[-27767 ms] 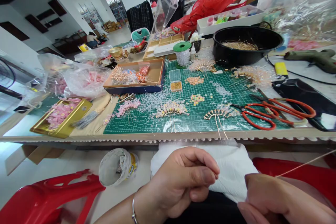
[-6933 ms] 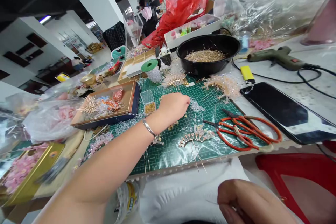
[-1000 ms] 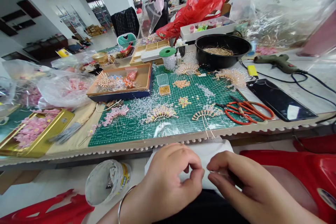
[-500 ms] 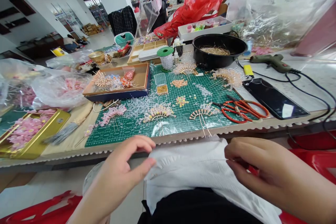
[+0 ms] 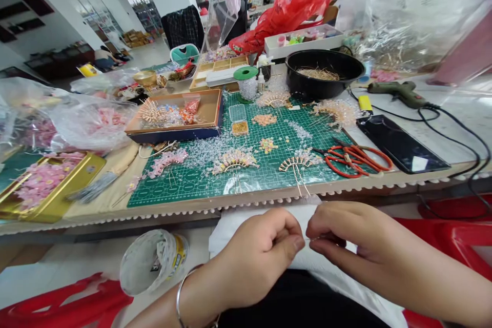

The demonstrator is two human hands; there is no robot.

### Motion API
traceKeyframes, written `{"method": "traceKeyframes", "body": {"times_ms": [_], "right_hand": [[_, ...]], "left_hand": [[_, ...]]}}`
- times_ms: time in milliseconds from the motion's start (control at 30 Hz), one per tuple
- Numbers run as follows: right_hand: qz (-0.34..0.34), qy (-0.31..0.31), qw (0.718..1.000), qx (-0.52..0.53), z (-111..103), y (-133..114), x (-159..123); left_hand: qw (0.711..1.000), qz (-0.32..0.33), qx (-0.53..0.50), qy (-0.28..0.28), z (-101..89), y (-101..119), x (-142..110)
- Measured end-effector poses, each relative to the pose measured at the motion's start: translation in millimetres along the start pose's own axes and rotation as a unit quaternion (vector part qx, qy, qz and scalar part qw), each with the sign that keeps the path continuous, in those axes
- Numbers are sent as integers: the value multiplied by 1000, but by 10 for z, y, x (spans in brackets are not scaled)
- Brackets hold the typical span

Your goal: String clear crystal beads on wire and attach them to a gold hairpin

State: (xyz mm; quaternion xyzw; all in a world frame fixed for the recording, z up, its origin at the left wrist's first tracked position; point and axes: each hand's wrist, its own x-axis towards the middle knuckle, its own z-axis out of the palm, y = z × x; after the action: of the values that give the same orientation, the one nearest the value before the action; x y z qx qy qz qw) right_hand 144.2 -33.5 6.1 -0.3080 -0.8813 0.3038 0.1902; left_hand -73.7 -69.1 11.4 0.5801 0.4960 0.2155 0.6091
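Observation:
My left hand [image 5: 255,256] and my right hand [image 5: 353,241] meet over my lap, below the table edge, above a white cloth [image 5: 238,220]. Each hand is closed in a pinch, fingertips almost touching. What they pinch is too small to make out; a thin wire may run between them. A bangle [image 5: 180,297] sits on my left wrist. On the green cutting mat [image 5: 192,184] above lie gold fan-shaped hair combs [image 5: 295,164] with beads, and heaps of small clear and coloured beads [image 5: 269,144].
Red-handled scissors [image 5: 355,159] and a dark phone [image 5: 402,143] lie right of the mat. Behind stand a black bowl [image 5: 325,69], a glue gun [image 5: 400,92], a brown tray [image 5: 175,115] and a gold tin [image 5: 49,189]. A white tub [image 5: 151,261] sits on the floor. Another person works far behind.
Half a second ago my hands were apart, the left open near the cloth's left edge. Both have now come together in a pinch at the middle of my lap.

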Motion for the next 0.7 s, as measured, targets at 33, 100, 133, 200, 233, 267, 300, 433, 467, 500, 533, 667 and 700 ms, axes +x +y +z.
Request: {"method": "traceKeyframes", "body": {"times_ms": [33, 100, 133, 200, 233, 267, 300, 433, 467, 500, 533, 667, 700], "right_hand": [[-2, 8, 1000, 3, -10, 19, -7], [-11, 17, 1000, 6, -28, 56, -18], [-16, 17, 1000, 7, -36, 72, -23], [-25, 13, 1000, 7, -53, 96, -34], [-30, 13, 999, 5, -60, 104, -39], [-33, 13, 999, 3, -67, 111, -42], [-33, 14, 999, -1, -73, 115, -43], [-17, -2, 1000, -20, -89, 101, 2], [-13, -13, 1000, -25, -92, 88, 25], [-12, -28, 999, -26, -96, 74, 49], [-15, -46, 999, -21, -100, 61, 73], [35, 11, 998, 47, -83, 72, 128], [67, 58, 993, 74, -62, 92, 136]], "left_hand": [[1000, -1, -8, 1, -8, -9, -17], [1000, -2, -17, 7, -25, -16, -58], [1000, -2, -16, 11, -32, -17, -79], [1000, 0, -2, 22, -41, -23, -114], [1000, -1, 8, 25, -45, -27, -126], [1000, -5, 13, 26, -50, -30, -132], [1000, -11, 11, 25, -57, -30, -131], [999, -46, 17, 7, -88, 13, -77], [998, -47, 29, -1, -88, 35, -58], [998, -45, 37, -12, -83, 56, -38], [998, -42, 30, -25, -71, 76, -18], [987, -8, -159, -8, -19, 110, 78], [973, 6, -230, 19, -19, 114, 107]]}}
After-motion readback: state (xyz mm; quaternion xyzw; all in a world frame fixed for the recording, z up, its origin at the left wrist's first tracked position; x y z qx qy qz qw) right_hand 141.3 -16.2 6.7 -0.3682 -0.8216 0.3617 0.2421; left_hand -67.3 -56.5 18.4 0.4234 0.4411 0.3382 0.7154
